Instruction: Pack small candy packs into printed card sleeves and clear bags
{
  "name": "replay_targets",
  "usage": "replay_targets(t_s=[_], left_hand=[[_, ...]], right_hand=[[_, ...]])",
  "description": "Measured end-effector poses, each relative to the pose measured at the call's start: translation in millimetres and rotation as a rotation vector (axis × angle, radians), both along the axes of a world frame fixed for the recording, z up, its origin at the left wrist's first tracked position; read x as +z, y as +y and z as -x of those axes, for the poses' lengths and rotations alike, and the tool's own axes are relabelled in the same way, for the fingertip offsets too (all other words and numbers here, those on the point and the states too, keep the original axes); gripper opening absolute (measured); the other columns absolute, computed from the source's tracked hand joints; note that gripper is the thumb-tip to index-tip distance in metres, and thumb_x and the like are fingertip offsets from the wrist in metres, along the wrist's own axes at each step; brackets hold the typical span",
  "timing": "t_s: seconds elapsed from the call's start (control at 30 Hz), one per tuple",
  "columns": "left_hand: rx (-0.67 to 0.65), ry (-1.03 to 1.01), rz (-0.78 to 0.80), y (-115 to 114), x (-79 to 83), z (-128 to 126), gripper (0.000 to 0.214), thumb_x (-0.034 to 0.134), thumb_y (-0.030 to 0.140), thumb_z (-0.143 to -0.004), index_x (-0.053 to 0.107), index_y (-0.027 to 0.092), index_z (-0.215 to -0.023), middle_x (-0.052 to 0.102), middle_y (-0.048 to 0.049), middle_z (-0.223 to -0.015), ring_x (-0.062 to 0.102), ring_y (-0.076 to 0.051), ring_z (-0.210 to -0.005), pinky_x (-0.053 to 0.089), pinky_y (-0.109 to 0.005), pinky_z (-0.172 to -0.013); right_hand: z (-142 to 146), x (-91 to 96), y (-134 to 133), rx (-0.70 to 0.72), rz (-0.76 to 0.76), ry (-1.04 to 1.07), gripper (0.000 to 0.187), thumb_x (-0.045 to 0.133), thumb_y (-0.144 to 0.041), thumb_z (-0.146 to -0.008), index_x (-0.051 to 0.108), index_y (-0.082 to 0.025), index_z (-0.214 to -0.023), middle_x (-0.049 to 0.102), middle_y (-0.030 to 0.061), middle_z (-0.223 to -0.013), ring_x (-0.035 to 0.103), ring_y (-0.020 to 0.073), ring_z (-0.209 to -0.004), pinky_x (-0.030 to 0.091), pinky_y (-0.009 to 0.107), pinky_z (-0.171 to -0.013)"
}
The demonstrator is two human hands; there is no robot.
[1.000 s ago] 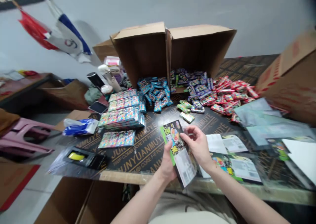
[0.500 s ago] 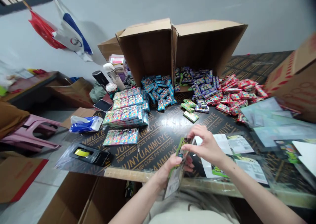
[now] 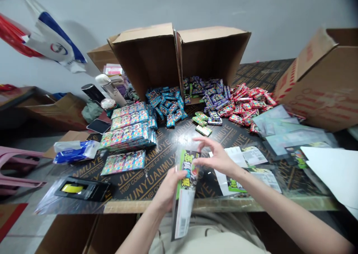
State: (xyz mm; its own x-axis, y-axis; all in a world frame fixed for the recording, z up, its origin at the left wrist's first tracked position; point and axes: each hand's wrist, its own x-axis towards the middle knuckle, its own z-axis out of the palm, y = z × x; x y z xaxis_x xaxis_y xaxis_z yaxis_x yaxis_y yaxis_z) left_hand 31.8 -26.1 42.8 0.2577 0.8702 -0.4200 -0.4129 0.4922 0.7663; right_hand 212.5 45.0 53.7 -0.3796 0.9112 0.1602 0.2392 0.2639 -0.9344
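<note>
One packet (image 3: 186,188) in left fingers (image 3: 181,174)

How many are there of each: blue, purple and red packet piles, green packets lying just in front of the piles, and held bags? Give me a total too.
Blue pile: 1
Purple pile: 1
Red pile: 1
Green packets in front: 3
Held bag: 1
Total: 7

- two side-by-side cardboard boxes (image 3: 156,63)
- three green packets (image 3: 203,130) outside those boxes
- one held printed sleeve (image 3: 186,196)
- one tape dispenser (image 3: 88,190)
- one phone (image 3: 99,126)
- two hanging bags (image 3: 57,47)
- one blue-and-white package (image 3: 73,152)
</note>
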Motion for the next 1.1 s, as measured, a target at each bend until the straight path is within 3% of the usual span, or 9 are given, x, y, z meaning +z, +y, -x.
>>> replay_targets(t_s=[0.07, 0.2, 0.3, 0.43, 0.57, 0.67, 0.8, 0.93, 1.1], left_hand=[[0.042, 0.035, 0.010, 3, 1.4, 4, 0.027, 0.064, 0.027, -0.069, 0.064, 0.015, -0.092, 0.068, -0.0035, -0.077, 0.058, -0.014, -0.063, 0.043, -0.024, -0.062], [-0.029, 0.184, -0.129, 7, 4.8, 6, 0.024, 0.062, 0.027, -0.072, 0.066, 0.014, -0.092, 0.069, -0.0037, -0.080, 0.060, -0.016, -0.072, 0.044, -0.025, -0.070], [-0.104, 0.361, -0.301, 9, 5.6, 4, 0.023, 0.059, 0.031, -0.076, 0.068, 0.011, -0.085, 0.068, -0.0039, -0.079, 0.059, -0.018, -0.076, 0.043, -0.025, -0.074], [-0.086, 0.545, -0.311, 12, 3.2, 9, 0.030, 0.061, 0.038, -0.073, 0.065, 0.009, -0.067, 0.064, -0.0022, -0.062, 0.055, -0.014, -0.056, 0.041, -0.022, -0.054], [0.075, 0.477, -0.284, 23, -1.2, 22, 0.027, 0.063, 0.037, -0.072, 0.064, 0.010, -0.072, 0.065, -0.0025, -0.067, 0.055, -0.013, -0.056, 0.043, -0.021, -0.053], [0.131, 0.450, -0.293, 30, -5.9, 27, 0.026, 0.064, 0.036, -0.072, 0.063, 0.010, -0.072, 0.066, -0.0033, -0.069, 0.057, -0.013, -0.058, 0.046, -0.022, -0.055], [0.015, 0.354, -0.276, 28, -11.4, 21, 0.030, 0.066, 0.034, -0.071, 0.060, 0.012, -0.091, 0.067, -0.0034, -0.076, 0.061, -0.014, -0.062, 0.047, -0.020, -0.051], [-0.120, 0.252, -0.256, 21, -14.2, 15, 0.033, 0.062, 0.030, -0.075, 0.055, 0.013, -0.102, 0.068, -0.0049, -0.080, 0.063, -0.015, -0.065, 0.048, -0.020, -0.052], [-0.021, 0.297, -0.321, 29, -11.8, 17, 0.031, 0.062, 0.027, -0.075, 0.055, 0.015, -0.103, 0.068, -0.0053, -0.087, 0.064, -0.016, -0.074, 0.050, -0.023, -0.061]], right_hand=[[3, -11.6, -1, -0.129, 0.089, 0.136, 0.065, 0.074, -0.037, -0.061, 0.048, -0.024, -0.119, 0.057, 0.0053, -0.109, 0.052, 0.0196, -0.099, 0.039, 0.034, -0.087], [14, -28.4, -13, 0.130, 0.410, 0.295, 0.039, 0.064, -0.045, -0.071, 0.060, -0.015, -0.095, 0.063, 0.0045, -0.083, 0.058, 0.0163, -0.077, 0.046, 0.030, -0.073], [23, -28.8, -15, 0.052, 0.412, 0.336, 0.032, 0.064, -0.044, -0.071, 0.060, -0.014, -0.077, 0.060, 0.0008, -0.067, 0.053, 0.0115, -0.059, 0.045, 0.025, -0.059], [25, -22.1, -9, -0.066, 0.368, 0.271, 0.029, 0.063, -0.042, -0.072, 0.061, -0.014, -0.072, 0.058, -0.0007, -0.060, 0.049, 0.0087, -0.051, 0.040, 0.020, -0.048], [22, -23.4, -19, 0.203, 0.639, 0.266, 0.042, 0.070, -0.039, -0.067, 0.058, -0.015, -0.099, 0.062, -0.0014, -0.065, 0.054, 0.0092, -0.052, 0.044, 0.020, -0.048], [19, -29.0, -28, 0.335, 0.742, 0.288, 0.039, 0.073, -0.035, -0.063, 0.060, -0.013, -0.092, 0.065, 0.0004, -0.070, 0.057, 0.0097, -0.055, 0.045, 0.020, -0.050], [11, -33.3, -22, 0.205, 0.710, 0.331, 0.036, 0.071, -0.035, -0.065, 0.060, -0.012, -0.090, 0.065, -0.0003, -0.065, 0.058, 0.0100, -0.051, 0.047, 0.022, -0.053], [1, -33.8, -12, 0.175, 0.609, 0.355, 0.042, 0.070, -0.032, -0.067, 0.055, -0.017, -0.104, 0.066, -0.0003, -0.076, 0.061, 0.0125, -0.059, 0.051, 0.026, -0.060], [2, -34.5, -16, 0.122, 0.427, 0.330, 0.043, 0.067, -0.030, -0.070, 0.054, -0.020, -0.111, 0.066, 0.0036, -0.093, 0.063, 0.0190, -0.078, 0.051, 0.034, -0.075]])
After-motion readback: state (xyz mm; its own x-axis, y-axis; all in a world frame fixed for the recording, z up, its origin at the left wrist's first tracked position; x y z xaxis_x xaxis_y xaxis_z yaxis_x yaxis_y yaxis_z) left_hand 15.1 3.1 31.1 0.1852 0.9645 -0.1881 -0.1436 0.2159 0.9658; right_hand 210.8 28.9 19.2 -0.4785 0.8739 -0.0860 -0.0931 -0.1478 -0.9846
